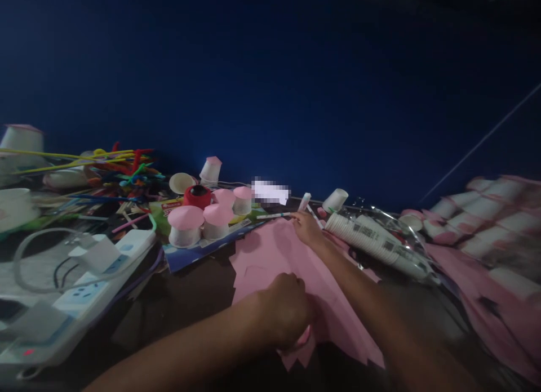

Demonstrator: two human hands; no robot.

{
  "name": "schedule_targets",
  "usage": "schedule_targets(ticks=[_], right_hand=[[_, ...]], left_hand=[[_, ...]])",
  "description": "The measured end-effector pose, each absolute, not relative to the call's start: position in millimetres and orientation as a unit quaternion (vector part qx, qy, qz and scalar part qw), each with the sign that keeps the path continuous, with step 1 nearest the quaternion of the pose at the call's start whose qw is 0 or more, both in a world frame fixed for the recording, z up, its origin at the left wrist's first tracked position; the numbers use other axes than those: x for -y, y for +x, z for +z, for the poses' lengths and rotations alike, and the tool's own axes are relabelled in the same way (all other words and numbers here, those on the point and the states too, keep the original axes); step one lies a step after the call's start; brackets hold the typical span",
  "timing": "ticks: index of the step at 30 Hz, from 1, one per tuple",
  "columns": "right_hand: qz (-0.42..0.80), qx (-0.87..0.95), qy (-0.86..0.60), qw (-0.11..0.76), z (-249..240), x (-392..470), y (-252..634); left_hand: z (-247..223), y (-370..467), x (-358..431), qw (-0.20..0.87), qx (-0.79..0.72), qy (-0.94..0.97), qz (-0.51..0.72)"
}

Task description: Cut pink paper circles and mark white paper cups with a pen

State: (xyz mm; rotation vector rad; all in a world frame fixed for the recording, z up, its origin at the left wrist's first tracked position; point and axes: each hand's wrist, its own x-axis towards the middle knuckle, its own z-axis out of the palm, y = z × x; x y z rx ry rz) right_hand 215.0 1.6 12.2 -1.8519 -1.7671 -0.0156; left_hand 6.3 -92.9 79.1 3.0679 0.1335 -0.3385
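A large pink paper sheet (270, 257) with jagged edges lies in the middle of the dark table. Over its lower part my left hand (289, 310) is closed, and a small pink piece (303, 337) shows just below the fingers; what it grips is mostly hidden. My right hand (306, 227) reaches to the far edge of the sheet, its fingers pinched at the end of a thin white patterned stick (274, 215). Beyond that hand stands a glue stick (305, 201). White paper cups with pink tops (186, 218) are grouped left of the sheet.
At the left lie a white power strip (84, 293) with chargers and a heap of coloured pipe cleaners (135, 169). To the right are a wrapped stack of paper cups (376, 240), piled pink-and-white cups (486, 212) and more pink paper (473, 285). A blue wall (270, 88) rises behind.
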Motion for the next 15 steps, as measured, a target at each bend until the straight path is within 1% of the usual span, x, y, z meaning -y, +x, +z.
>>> schedule_targets(ticks=[5,8,11,15], right_hand=[[-0.045,0.713,-0.660,0.232,3,-36,204],[-0.057,0.734,-0.642,0.215,0,-45,198],[-0.070,0.735,-0.632,0.237,3,-46,199],[-0.097,0.701,-0.631,0.318,17,-29,210]], left_hand=[[79,7,87,0.050,-0.024,0.992,-0.109],[76,6,82,0.054,-0.015,0.993,-0.105],[73,4,80,0.055,-0.008,0.994,-0.098],[69,1,78,0.064,-0.014,0.996,-0.064]])
